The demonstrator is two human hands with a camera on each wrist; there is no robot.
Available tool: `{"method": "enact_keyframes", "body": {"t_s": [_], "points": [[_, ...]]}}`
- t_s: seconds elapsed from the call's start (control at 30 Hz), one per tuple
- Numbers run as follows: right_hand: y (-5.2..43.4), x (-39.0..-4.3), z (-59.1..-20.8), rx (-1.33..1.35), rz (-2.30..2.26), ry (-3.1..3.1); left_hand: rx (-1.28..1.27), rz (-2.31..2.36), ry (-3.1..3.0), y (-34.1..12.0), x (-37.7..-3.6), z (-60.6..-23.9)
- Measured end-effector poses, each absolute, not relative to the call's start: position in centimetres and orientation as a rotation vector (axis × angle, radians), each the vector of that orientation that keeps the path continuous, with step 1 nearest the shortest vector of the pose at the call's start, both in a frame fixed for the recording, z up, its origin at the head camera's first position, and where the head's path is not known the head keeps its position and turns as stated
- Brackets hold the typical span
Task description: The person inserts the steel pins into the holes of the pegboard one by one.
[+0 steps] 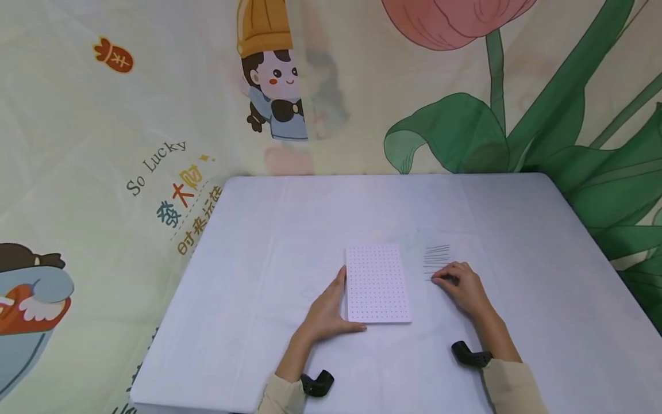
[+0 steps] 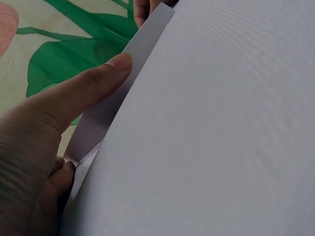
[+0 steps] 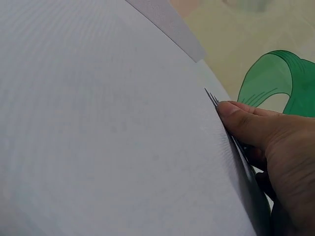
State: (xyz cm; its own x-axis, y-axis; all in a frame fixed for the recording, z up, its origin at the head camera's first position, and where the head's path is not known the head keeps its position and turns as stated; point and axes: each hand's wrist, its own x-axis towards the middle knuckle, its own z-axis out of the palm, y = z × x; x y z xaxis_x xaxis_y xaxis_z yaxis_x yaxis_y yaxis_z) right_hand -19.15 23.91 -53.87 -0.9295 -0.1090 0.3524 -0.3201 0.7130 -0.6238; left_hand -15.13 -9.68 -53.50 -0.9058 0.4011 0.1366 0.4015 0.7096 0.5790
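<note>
Cartoon-print fabric backs a table (image 1: 248, 241) under a pale cloth. Working left to right, I see my left hand (image 1: 327, 313) lying against the near left edge of the white perforated board (image 1: 377, 283), fingers straight along its side, thumb under the near edge; it steadies the board without gripping it. Just right of the board lies a row of thin pins (image 1: 437, 256), beyond the fingertips of my right hand (image 1: 465, 287). That hand's fingers curl down onto the nearest pin; I cannot tell whether it is pinched yet. My judgement: keep the board braced flat, isolate a single pin, and lift it without disturbing the row.
</note>
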Motion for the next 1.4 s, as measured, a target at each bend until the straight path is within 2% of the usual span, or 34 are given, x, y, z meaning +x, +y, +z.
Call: {"method": "enact_keyframes", "body": {"t_s": [0.3,0.57,0.83,1.07,1.4], "points": [[23.6,-19.0,-54.0,0.477,0.937,-2.613,-0.664,-1.028,-2.910,-9.8,-14.9,-53.6],[23.4,-18.6,-53.6,0.458,0.983,-2.524,-0.676,-1.026,-2.907,-9.9,-15.0,-53.4],[20.4,-17.7,-52.4,0.306,1.477,-2.399,-0.677,-1.028,-2.914,-9.8,-15.1,-53.1],[15.8,-16.6,-51.0,0.332,2.006,-2.190,-0.689,-1.019,-2.905,-9.7,-15.2,-53.0],[14.0,-15.7,-49.2,0.508,1.935,-2.176,-0.696,-1.015,-2.908,-9.8,-15.3,-53.0]]}}
